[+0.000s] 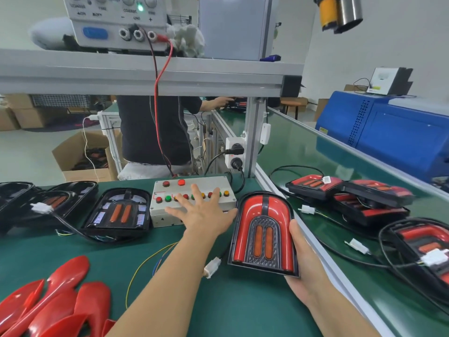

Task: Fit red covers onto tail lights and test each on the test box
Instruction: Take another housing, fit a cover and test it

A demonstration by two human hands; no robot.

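My right hand (305,261) grips a tail light (263,233) with its red cover fitted, holding it tilted up by its right edge and bottom. Its white connector (211,268) dangles at the lower left. My left hand (202,211) is spread with straight fingers over the row of coloured buttons on the grey test box (194,188). An uncovered tail light (119,211) lies left of the box. Loose red covers (58,297) lie at the bottom left.
More uncovered black housings (36,203) sit at the far left. Several covered tail lights (352,190) with cables are piled on the green belt to the right. A power supply (116,23) stands on the shelf above, with red and black leads hanging down. Another person (155,132) stands behind the bench.
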